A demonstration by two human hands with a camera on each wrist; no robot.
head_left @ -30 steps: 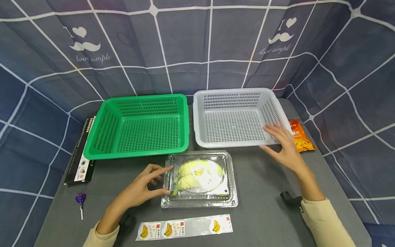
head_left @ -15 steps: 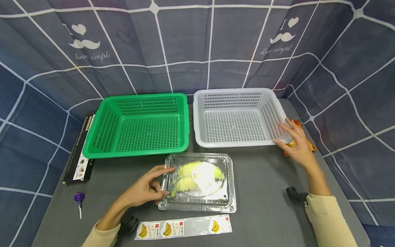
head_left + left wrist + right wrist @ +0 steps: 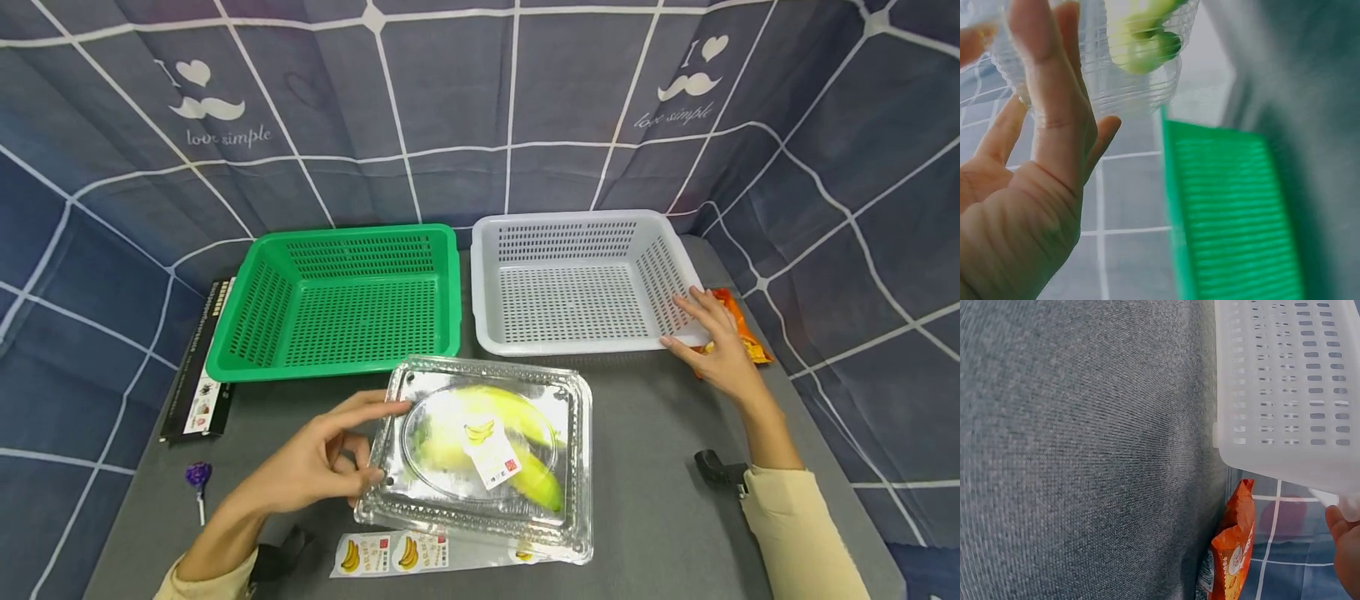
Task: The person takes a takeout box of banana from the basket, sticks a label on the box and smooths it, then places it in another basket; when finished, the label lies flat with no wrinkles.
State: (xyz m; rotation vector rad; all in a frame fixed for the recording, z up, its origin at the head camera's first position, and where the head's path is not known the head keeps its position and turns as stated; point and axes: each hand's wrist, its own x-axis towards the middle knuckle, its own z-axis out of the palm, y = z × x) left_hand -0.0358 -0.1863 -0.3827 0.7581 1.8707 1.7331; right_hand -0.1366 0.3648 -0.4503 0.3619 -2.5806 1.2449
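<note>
In the head view my left hand (image 3: pixel 315 454) holds the left edge of a clear plastic clamshell box (image 3: pixel 573 467), thumb in front and fingers behind. Raised off the table and tilted, the box contains yellow-green bananas (image 3: pixel 540 483); a banana sticker (image 3: pixel 491 454) is on its lid. The left wrist view shows the box (image 3: pixel 1141 94) from below beside my fingers. At the front right corner of the white basket (image 3: pixel 555 346), my right hand (image 3: pixel 720 350) grips the rim. Only part of that hand (image 3: pixel 1350 556) appears in the right wrist view.
A green basket (image 3: pixel 337 368) stands left of the white one. Behind my right hand lies an orange snack bag (image 3: pixel 738 325). A banana sticker strip (image 3: pixel 465 557) lies in front. At the left are a black box (image 3: pixel 183 392) and a purple lollipop (image 3: pixel 198 475).
My left hand has lifted the clamshell box off the table and tilted it, bringing it nearer. My right hand has moved right to the white basket's corner.
</note>
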